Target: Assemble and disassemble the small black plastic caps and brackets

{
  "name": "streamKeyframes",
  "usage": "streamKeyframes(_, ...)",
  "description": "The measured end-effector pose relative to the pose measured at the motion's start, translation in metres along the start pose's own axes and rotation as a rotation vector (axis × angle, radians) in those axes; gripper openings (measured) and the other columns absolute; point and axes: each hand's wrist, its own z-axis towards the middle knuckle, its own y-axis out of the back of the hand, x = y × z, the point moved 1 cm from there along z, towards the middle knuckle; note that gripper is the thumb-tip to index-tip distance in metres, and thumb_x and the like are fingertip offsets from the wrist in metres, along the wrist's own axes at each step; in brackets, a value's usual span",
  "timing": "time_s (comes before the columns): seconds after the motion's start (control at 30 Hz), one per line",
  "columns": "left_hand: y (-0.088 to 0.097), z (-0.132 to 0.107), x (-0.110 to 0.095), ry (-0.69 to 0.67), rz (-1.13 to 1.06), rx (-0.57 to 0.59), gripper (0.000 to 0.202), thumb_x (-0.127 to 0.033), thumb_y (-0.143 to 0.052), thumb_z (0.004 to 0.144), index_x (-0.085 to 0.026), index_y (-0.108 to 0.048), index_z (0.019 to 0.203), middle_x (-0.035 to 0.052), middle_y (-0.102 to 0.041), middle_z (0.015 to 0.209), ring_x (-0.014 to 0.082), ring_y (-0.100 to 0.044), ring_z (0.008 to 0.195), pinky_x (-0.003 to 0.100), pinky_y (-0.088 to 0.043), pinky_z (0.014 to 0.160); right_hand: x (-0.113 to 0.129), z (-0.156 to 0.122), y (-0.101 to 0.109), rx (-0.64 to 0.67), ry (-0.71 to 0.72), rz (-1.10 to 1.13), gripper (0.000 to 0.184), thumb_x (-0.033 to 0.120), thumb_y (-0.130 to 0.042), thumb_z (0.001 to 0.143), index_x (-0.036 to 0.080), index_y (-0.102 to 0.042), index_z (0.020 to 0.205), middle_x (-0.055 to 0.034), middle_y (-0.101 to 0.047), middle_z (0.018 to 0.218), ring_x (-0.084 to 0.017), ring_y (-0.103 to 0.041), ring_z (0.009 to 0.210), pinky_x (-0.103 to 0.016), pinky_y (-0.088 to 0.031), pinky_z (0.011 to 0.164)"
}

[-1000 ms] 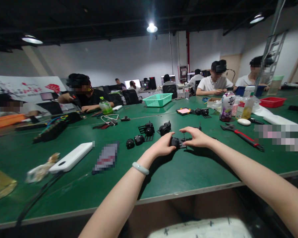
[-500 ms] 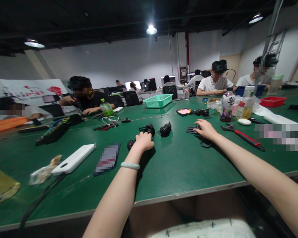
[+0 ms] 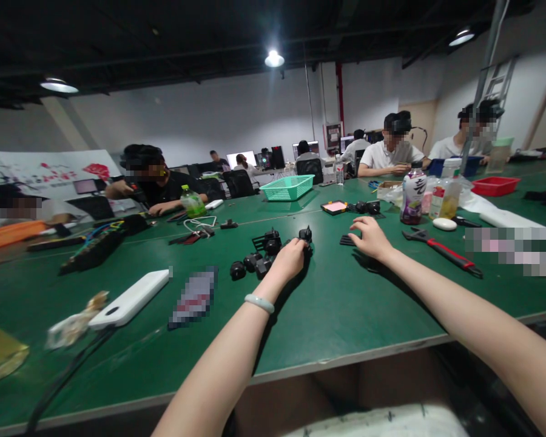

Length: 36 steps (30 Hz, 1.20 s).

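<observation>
My left hand, with a pale bangle at its wrist, is closed over a small black round-bodied part, its fingertips partly hidden. Just left of it lies a cluster of black parts: one with a slotted frame, and several rounded ones such as a small black knob-like piece. My right hand is at the right, fingers curved and apart. Beside its fingertips is a flat black slotted piece; whether they touch is unclear. A thin dark piece under that hand is mostly covered.
On the green table lie an adjustable wrench, a white power bank with a cable, and a dark pouch-like item. Bottles, a green basket and a red tray stand farther back. Other people sit around.
My left hand has moved right from the black cluster to the separate black part, uncovering several rounded pieces. My right hand stays near the slotted piece, its fingers slightly shifted.
</observation>
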Motion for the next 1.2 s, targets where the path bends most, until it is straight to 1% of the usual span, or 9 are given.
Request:
streamKeyframes(0.1, 0.002, -0.005, -0.016, -0.047, -0.120, -0.012, 0.025, -0.013, -0.043, 0.072, -0.015, -0.049, 0.096, 0.0038, -0.055, 0.074, 0.0155, -0.053, 0.071, 0.026, -0.042, 0.068, 0.031, -0.007, -0.005, 0.116, 0.095, 0.227, 0.017, 0.025, -0.052, 0.072, 0.016, -0.059, 0.084, -0.0069, -0.057, 0.088, -0.016, -0.052, 0.085, -0.030, -0.042, 0.077)
streamKeyframes(0.17, 0.004, -0.008, -0.025, -0.072, -0.184, -0.028, 0.027, -0.014, -0.044, 0.071, -0.016, -0.048, 0.098, 0.0013, -0.054, 0.069, 0.0141, -0.053, 0.066, 0.025, -0.043, 0.067, 0.045, -0.014, -0.013, 0.174, 0.072, 0.292, 0.027, 0.026, -0.055, 0.069, 0.015, -0.057, 0.094, -0.0079, -0.058, 0.091, -0.016, -0.054, 0.084, -0.029, -0.043, 0.075)
streamKeyframes(0.33, 0.002, -0.005, -0.014, 0.034, -0.079, -0.240, 0.047, -0.017, -0.052, 0.063, -0.012, -0.042, 0.109, 0.0120, -0.047, 0.107, 0.0248, -0.043, 0.102, 0.037, -0.034, 0.089, 0.053, -0.022, -0.037, 0.331, 0.001, 0.249, 0.046, 0.029, -0.062, 0.062, 0.010, -0.054, 0.103, -0.0130, -0.056, 0.100, -0.021, -0.053, 0.091, -0.034, -0.041, 0.081)
streamKeyframes(0.47, -0.010, -0.002, 0.005, 0.049, -0.104, 0.008, 0.052, -0.011, -0.049, 0.061, -0.011, -0.040, 0.112, 0.0135, -0.048, 0.110, 0.0251, -0.044, 0.104, 0.037, -0.034, 0.090, 0.048, -0.021, -0.042, 0.366, -0.019, 0.269, 0.050, 0.030, -0.062, 0.062, 0.011, -0.051, 0.107, -0.0134, -0.054, 0.105, -0.022, -0.052, 0.094, -0.034, -0.041, 0.083)
streamKeyframes(0.6, -0.013, -0.007, -0.002, 0.001, -0.182, 0.133, 0.039, -0.019, -0.048, 0.066, -0.012, -0.045, 0.105, 0.0108, -0.055, 0.096, 0.0239, -0.053, 0.090, 0.035, -0.042, 0.079, 0.048, -0.020, -0.039, 0.389, -0.046, 0.371, 0.053, 0.030, -0.061, 0.063, 0.011, -0.048, 0.111, -0.0131, -0.054, 0.107, -0.021, -0.052, 0.093, -0.034, -0.041, 0.081)
streamKeyframes(0.77, -0.011, -0.014, -0.021, -0.098, -0.325, 0.150, 0.073, -0.022, -0.057, 0.061, -0.010, -0.023, 0.125, 0.0151, -0.040, 0.123, 0.0269, -0.040, 0.111, 0.036, -0.033, 0.093, 0.055, -0.019, -0.029, 0.506, 0.002, 0.542, 0.041, 0.024, -0.060, 0.065, 0.015, -0.052, 0.105, -0.0076, -0.059, 0.098, -0.018, -0.055, 0.086, -0.031, -0.042, 0.077)
streamKeyframes(0.83, -0.012, -0.015, -0.024, -0.128, -0.363, 0.172, 0.079, -0.025, -0.061, 0.058, -0.010, -0.023, 0.126, 0.0152, -0.035, 0.127, 0.0276, -0.035, 0.115, 0.037, -0.029, 0.097, 0.057, -0.018, -0.026, 0.526, 0.013, 0.549, 0.034, 0.021, -0.060, 0.065, 0.014, -0.055, 0.098, -0.0063, -0.060, 0.093, -0.017, -0.056, 0.082, -0.029, -0.042, 0.074)
streamKeyframes(1.0, -0.014, -0.013, -0.022, -0.106, -0.459, 0.192, 0.071, -0.036, -0.062, 0.061, -0.012, -0.032, 0.121, 0.0138, -0.040, 0.123, 0.0262, -0.040, 0.111, 0.038, -0.030, 0.095, 0.063, -0.019, -0.022, 0.492, 0.057, 0.440, 0.026, 0.019, -0.059, 0.065, 0.013, -0.056, 0.089, -0.0053, -0.060, 0.083, -0.015, -0.054, 0.073, -0.026, -0.041, 0.066)
streamKeyframes(1.2, -0.017, -0.012, -0.022, -0.106, -0.504, 0.186, 0.065, -0.037, -0.062, 0.062, -0.013, -0.037, 0.116, 0.0122, -0.047, 0.114, 0.0249, -0.046, 0.102, 0.038, -0.035, 0.088, 0.067, -0.028, -0.023, 0.409, 0.195, 0.303, 0.027, 0.019, -0.053, 0.071, 0.011, -0.050, 0.097, -0.0103, -0.057, 0.090, -0.018, -0.051, 0.080, -0.030, -0.040, 0.073)
